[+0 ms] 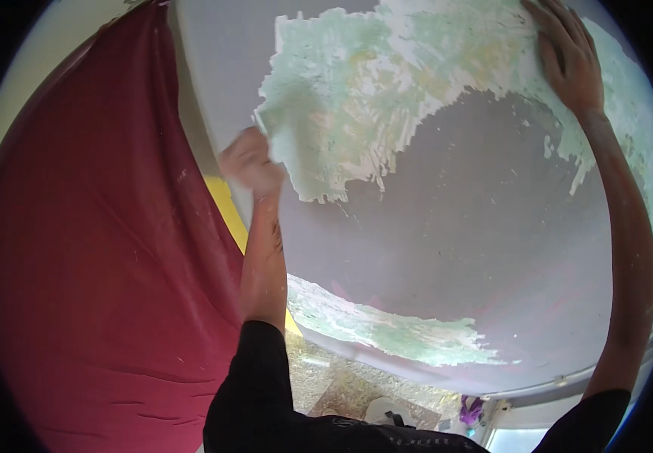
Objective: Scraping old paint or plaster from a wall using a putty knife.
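Note:
A grey wall panel carries a large ragged patch of mint-and-white coating, with a narrower strip of the same colours lower down. My left hand is curled at the patch's left edge, blurred; whatever it may hold is hidden. My right hand lies high on the right part of the patch, fingers stretched out along the surface.
A dark red sheet hangs along the left, beside a yellow strip. Below, past the panel's edge, are a speckled floor, a pale object, a purple item and a bright opening.

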`<state>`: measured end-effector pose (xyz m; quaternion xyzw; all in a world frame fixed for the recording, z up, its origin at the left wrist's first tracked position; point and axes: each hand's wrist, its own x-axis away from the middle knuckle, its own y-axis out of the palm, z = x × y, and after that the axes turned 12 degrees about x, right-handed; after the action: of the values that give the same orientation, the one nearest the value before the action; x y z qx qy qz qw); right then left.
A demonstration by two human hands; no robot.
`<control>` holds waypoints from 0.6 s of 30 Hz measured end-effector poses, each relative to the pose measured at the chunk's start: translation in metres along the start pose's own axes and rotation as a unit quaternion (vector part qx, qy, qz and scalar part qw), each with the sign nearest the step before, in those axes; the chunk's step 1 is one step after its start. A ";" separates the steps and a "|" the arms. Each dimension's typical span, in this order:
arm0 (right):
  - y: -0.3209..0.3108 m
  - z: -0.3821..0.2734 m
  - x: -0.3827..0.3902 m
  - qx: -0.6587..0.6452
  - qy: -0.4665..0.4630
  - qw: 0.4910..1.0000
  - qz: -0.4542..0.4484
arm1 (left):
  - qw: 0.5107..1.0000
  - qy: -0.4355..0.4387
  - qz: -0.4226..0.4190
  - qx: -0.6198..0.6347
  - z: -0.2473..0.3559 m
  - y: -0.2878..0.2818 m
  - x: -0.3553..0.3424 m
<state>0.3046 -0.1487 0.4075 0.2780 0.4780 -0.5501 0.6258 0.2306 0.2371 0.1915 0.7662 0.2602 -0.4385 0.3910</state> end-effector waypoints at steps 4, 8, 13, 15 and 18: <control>0.004 0.008 0.004 0.002 -0.023 1.000 0.021 | 0.982 -0.136 -0.124 -0.031 0.025 -0.004 0.005; 0.005 0.006 0.005 0.033 -0.004 0.999 -0.003 | 0.977 -0.137 -0.157 0.036 0.020 0.020 0.023; 0.002 0.002 0.003 0.025 0.011 0.999 0.024 | 0.985 -0.146 -0.088 0.038 0.016 0.009 0.018; 0.010 0.008 0.003 0.037 -0.017 0.999 0.033 | 0.984 -0.159 -0.081 0.027 0.037 0.032 0.003; 0.020 0.004 0.006 0.033 -0.032 0.999 0.004 | 0.867 -0.428 0.246 0.063 0.055 0.046 -0.002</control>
<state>0.3246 -0.1501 0.4000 0.2833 0.4379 -0.5716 0.6334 0.2385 0.1660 0.1932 0.5654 -0.1580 -0.6287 0.5100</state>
